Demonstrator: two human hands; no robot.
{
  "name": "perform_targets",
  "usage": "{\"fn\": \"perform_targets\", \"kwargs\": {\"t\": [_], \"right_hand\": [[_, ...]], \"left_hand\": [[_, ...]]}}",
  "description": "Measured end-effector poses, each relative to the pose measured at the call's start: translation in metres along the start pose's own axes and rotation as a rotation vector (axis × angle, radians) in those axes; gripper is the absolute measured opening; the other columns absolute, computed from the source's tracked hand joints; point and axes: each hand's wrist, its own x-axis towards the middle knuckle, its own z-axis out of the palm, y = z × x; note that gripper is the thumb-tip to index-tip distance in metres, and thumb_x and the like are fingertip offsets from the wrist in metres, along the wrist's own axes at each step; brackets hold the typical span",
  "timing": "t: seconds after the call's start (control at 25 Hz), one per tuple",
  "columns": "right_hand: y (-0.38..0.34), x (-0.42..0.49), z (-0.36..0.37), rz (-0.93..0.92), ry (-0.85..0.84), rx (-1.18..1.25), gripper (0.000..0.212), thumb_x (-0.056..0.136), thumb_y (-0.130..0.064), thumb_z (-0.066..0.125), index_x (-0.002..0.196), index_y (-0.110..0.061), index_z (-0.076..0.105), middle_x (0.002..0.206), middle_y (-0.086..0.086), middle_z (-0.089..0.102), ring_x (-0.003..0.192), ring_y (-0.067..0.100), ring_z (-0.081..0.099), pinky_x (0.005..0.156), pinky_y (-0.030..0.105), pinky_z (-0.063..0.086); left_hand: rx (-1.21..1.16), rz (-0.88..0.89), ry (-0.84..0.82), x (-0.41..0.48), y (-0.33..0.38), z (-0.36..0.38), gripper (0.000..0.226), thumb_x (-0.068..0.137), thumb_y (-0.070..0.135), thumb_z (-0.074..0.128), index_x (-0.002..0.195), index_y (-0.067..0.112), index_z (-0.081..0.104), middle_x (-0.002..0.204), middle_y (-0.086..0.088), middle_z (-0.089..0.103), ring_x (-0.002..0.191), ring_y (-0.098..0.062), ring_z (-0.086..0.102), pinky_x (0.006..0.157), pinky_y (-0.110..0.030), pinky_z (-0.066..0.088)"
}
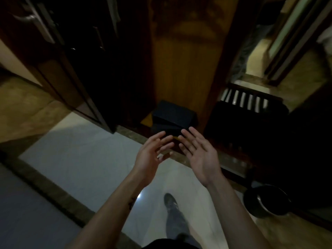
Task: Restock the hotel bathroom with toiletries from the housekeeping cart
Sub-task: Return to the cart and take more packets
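Observation:
My left hand (pixel 152 155) and my right hand (pixel 199 155) are both raised in front of me with palms facing each other and fingers spread. Neither holds anything. Just beyond the fingertips a dark box-like object (pixel 172 115) sits low on the floor against a wooden door panel (pixel 185 69). The scene is dim and blurred. No toiletries or housekeeping cart can be made out.
A dark wooden door with a metal handle (pixel 34 20) stands at the left. A dark slatted rack (pixel 246 101) is at the right, and a round black bin (pixel 265 200) sits lower right. Pale tiled floor (pixel 86 159) lies below; my leg and shoe (pixel 170 202) show.

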Motion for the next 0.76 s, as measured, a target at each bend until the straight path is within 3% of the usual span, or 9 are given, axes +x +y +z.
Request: {"fn": "perform_targets", "kwargs": {"t": [0.16,0.4,0.6,0.76], "right_hand": [[-0.003,0.122,0.067,0.105,-0.166,-0.035,0.039,0.107,-0.026,0.036,0.141,-0.017,0.053,0.133,0.005,0.068,0.125,0.022,0.064,0.103,0.038,0.047],[0.008,0.247,0.178,0.258,-0.453,-0.089,0.041,0.104,-0.026,0.04,0.141,-0.016,0.053,0.134,0.007,0.067,0.126,0.023,0.063,0.103,0.036,0.049],[0.062,0.317,0.269,0.377,-0.612,-0.14,0.041,0.104,-0.024,0.041,0.143,-0.016,0.052,0.135,0.007,0.067,0.127,0.023,0.062,0.099,0.033,0.053],[0.123,0.364,0.357,0.467,-0.692,-0.173,0.044,0.098,-0.023,0.048,0.141,-0.013,0.052,0.131,0.008,0.069,0.125,0.024,0.064,0.099,0.033,0.051]], "left_hand": [[-0.043,0.106,0.118,0.078,0.071,-0.034,0.034,0.106,0.021,0.043,0.137,0.014,0.055,0.127,-0.008,0.072,0.117,-0.026,0.068,0.088,-0.037,0.059],[-0.107,0.284,0.307,0.136,0.155,-0.093,0.035,0.106,0.021,0.041,0.138,0.014,0.054,0.13,-0.01,0.07,0.121,-0.027,0.066,0.098,-0.044,0.054],[-0.197,0.404,0.494,0.161,0.215,-0.175,0.036,0.105,0.02,0.042,0.139,0.011,0.053,0.13,-0.011,0.07,0.12,-0.027,0.067,0.092,-0.041,0.056],[-0.231,0.474,0.55,0.18,0.265,-0.265,0.033,0.106,0.018,0.04,0.135,0.012,0.055,0.13,-0.012,0.069,0.12,-0.027,0.067,0.089,-0.037,0.059]]}}
